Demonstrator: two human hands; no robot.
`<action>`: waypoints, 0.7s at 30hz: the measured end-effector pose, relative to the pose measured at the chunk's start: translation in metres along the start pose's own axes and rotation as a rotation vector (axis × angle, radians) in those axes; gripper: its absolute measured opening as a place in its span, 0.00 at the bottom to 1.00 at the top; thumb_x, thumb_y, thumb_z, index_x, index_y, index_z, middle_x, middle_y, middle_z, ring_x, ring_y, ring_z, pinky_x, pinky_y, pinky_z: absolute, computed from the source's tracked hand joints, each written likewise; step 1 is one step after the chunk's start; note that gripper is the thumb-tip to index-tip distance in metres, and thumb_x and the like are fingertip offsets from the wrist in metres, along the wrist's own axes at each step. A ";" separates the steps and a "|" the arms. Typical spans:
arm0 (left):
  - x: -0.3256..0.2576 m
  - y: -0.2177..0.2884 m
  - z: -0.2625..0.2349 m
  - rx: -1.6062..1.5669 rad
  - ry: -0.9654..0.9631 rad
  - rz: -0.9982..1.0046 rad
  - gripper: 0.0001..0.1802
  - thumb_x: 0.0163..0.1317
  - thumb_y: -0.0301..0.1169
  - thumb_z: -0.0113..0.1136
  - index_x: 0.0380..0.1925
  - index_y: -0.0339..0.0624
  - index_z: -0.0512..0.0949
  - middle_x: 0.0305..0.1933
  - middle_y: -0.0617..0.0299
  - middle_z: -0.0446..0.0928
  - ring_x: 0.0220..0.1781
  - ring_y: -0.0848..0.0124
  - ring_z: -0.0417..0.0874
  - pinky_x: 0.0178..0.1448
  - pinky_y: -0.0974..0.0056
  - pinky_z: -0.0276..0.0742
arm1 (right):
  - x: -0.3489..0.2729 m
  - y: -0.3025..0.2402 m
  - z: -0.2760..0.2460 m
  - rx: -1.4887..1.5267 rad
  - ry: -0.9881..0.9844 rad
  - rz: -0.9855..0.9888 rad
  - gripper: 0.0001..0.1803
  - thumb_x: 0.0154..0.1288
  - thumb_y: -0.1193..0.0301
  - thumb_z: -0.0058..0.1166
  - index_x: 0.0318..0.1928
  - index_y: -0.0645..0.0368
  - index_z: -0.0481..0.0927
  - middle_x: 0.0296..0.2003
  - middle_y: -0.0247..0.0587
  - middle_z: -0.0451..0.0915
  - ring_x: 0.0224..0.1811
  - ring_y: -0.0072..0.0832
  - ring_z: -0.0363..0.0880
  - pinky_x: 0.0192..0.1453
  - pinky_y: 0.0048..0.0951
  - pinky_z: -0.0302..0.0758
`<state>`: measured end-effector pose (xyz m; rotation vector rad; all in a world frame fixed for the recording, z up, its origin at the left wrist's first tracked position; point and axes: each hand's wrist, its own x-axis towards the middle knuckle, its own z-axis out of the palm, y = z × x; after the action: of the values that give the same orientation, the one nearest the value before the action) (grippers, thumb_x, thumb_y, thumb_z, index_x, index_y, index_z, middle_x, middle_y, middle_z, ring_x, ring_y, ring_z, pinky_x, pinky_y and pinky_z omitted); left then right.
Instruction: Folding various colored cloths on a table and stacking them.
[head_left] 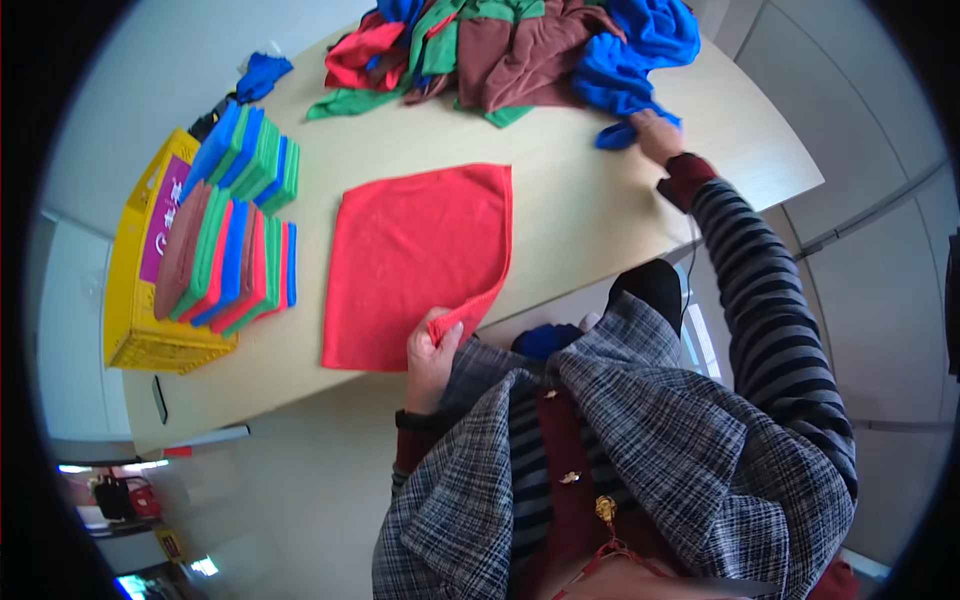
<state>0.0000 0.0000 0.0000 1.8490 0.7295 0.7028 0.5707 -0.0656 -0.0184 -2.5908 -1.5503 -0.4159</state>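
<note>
My left hand (432,352) pinches the near right corner of the red cloth (415,262), with the fingers (447,335) closed on the small bit they have lifted off the desk (580,215). The rest of the red cloth lies flat and spread out in the middle of the desk, reaching from my fingers toward the far edge. I judge it is only starting to be folded. My right hand (655,135) is stretched out to the far right side of the desk, and its fingers grab a blue cloth (640,45) at the edge of the messy pile of cloths (480,50). That pile at the far edge looks like the work still left. At the left edge, two rows of folded cloths (235,230) lie stacked by the yellow crate (135,300), so I think a good part is done
</note>
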 end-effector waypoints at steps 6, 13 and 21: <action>0.004 0.004 -0.016 -0.152 0.026 -0.083 0.06 0.69 0.27 0.59 0.41 0.35 0.79 0.35 0.66 0.77 0.39 0.77 0.76 0.48 0.69 0.74 | -0.017 -0.042 -0.046 -0.052 -0.057 -0.074 0.14 0.61 0.76 0.52 0.48 0.55 0.79 0.46 0.48 0.80 0.46 0.46 0.83 0.45 0.47 0.80; 0.001 0.014 -0.013 -0.146 -0.001 -0.065 0.06 0.69 0.27 0.60 0.42 0.37 0.79 0.39 0.68 0.77 0.43 0.77 0.76 0.52 0.69 0.73 | 0.007 -0.201 -0.031 0.751 -0.263 -0.244 0.23 0.63 0.63 0.56 0.58 0.56 0.79 0.50 0.51 0.83 0.52 0.47 0.82 0.58 0.41 0.78; -0.010 0.000 -0.013 -0.161 0.023 -0.039 0.05 0.69 0.26 0.60 0.41 0.35 0.79 0.36 0.67 0.77 0.40 0.78 0.76 0.49 0.70 0.73 | 0.023 -0.264 -0.025 0.435 -0.223 -0.198 0.19 0.60 0.60 0.58 0.47 0.59 0.81 0.39 0.49 0.84 0.44 0.46 0.83 0.52 0.39 0.79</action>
<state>-0.0161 0.0000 0.0027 1.6783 0.7015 0.7375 0.3447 0.0749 -0.0040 -2.2161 -1.7387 0.1908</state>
